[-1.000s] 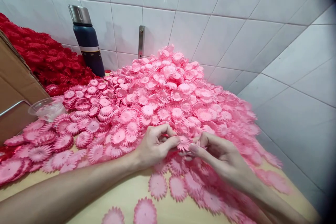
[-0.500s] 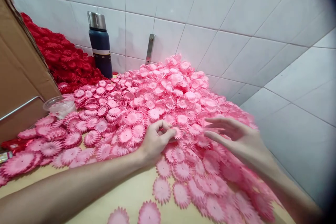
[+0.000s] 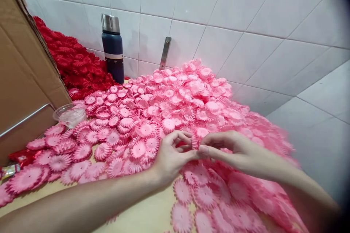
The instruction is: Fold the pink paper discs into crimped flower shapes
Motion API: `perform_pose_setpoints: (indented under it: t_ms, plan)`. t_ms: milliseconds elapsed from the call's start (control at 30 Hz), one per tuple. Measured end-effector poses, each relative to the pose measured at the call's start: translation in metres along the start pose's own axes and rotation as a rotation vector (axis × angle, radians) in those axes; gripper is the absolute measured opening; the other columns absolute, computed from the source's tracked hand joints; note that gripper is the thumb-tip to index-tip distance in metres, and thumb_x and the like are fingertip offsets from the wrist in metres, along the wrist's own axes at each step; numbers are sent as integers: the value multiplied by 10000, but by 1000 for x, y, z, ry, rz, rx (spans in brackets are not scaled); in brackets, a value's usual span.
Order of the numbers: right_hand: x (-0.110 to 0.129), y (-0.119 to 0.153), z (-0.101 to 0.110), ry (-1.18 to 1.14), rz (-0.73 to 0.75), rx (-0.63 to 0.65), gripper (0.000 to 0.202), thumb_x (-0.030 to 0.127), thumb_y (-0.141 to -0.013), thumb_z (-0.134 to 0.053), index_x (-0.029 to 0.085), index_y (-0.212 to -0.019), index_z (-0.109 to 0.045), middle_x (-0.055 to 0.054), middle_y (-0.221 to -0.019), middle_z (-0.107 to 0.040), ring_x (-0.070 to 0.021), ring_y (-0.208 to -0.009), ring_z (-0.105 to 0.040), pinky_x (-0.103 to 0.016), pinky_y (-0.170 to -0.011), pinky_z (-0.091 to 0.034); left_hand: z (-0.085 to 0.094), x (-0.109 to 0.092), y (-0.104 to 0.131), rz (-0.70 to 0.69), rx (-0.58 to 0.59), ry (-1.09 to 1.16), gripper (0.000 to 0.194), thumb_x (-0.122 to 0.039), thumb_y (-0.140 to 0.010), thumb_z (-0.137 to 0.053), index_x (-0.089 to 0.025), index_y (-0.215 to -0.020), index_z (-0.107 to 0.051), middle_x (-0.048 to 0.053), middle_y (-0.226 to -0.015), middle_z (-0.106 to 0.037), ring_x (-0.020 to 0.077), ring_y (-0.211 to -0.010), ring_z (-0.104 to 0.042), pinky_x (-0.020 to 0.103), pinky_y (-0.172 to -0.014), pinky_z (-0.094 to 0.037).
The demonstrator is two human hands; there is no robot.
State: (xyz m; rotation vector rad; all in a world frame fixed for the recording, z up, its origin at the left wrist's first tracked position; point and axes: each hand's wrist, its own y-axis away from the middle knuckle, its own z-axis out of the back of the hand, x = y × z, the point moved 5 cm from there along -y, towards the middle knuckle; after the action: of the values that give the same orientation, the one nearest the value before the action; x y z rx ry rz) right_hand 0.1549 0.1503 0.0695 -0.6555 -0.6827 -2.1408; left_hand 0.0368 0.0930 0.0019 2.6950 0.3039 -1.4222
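A scalloped pink flower piece (image 3: pixel 194 141) stands nearly edge-on between my hands, over the big pile of like pieces (image 3: pixel 175 98). My left hand (image 3: pixel 172 156) is closed round it from the left, with thumb and curled fingers at its edge. Coming in from the right, my right hand (image 3: pixel 235 149) pinches with thumb and forefinger at the same spot, and the two thumbs meet. Whether there is one piece or a small stack there, I cannot make out. Loose pink pieces (image 3: pixel 182 216) lie flat on the yellowish tabletop (image 3: pixel 139 204) below my wrists.
A blue bottle with a steel cap (image 3: pixel 113 49) stands against the tiled wall (image 3: pixel 197 3), beside a heap of red pieces (image 3: pixel 73 58). At the left are a cardboard box (image 3: pixel 27 65), a clear plastic tub (image 3: pixel 71 116) and a red wrapper (image 3: pixel 24 156). A metal bracket (image 3: pixel 165 52) is on the wall.
My right hand has moved left and closed in against my left hand at the flower piece. Before, it was apart with fingers spread. The view has shifted slightly.
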Motion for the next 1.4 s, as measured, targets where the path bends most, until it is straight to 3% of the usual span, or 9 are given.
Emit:
perform_pose_setpoints:
  t_ms: [133,300,433,500,767,1133,1400]
  plan:
    - [-8,-1,3,-58,18,13,155,347,-883,-604,216,-896,-687,-12,-802,-680,-153,-697,-583,-255,-605,-434,-5,2,2,4,102,-18,382,-149,-458,-918,-114,-689,-615,41,-983,-606,173,-827,-653,393,-868,-535]
    - [-12,-4,1,-151,37,48,186,362,-900,-581,202,-883,-675,-23,-801,-670,-154,-695,-573,-262,-598,-432,-2,2,3,-7,68,-11,407,-157,-435,-928,-127,-694,-616,21,-914,-613,177,-817,-652,374,-844,-539]
    - [-13,-5,4,-188,56,-22,233,395,-912,-560,196,-845,-660,-13,-747,-615,-146,-691,-551,-268,-613,-428,0,1,3,-24,65,-102,211,-310,-733,-781,-135,-734,-664,49,-940,-647,155,-839,-635,350,-855,-528]
    - [-12,-5,6,-193,53,-33,216,391,-906,-572,199,-856,-659,-5,-745,-603,-140,-686,-536,-267,-610,-421,2,0,2,-66,49,-184,184,-311,-810,-711,-137,-757,-683,62,-962,-662,151,-882,-625,324,-873,-512]
    - [-6,-1,7,-154,68,37,133,327,-891,-602,228,-922,-685,17,-783,-640,-121,-691,-542,-245,-616,-426,7,-4,-1,-59,-69,-201,123,-187,-754,-750,-162,-828,-655,3,-854,-668,110,-824,-631,241,-801,-519]
    - [-4,-6,7,-159,136,-44,103,272,-871,-625,195,-833,-680,24,-734,-641,-98,-653,-556,-221,-582,-419,7,-5,-2,-52,-34,-219,115,-232,-776,-743,-164,-835,-671,7,-836,-677,113,-806,-635,240,-784,-525]
    - [-5,-5,8,-152,119,-63,121,296,-872,-625,196,-872,-692,3,-783,-675,-122,-691,-590,-245,-630,-456,8,-3,-3,-56,-44,-184,181,-261,-785,-735,-188,-930,-654,24,-971,-672,141,-870,-646,292,-812,-546]
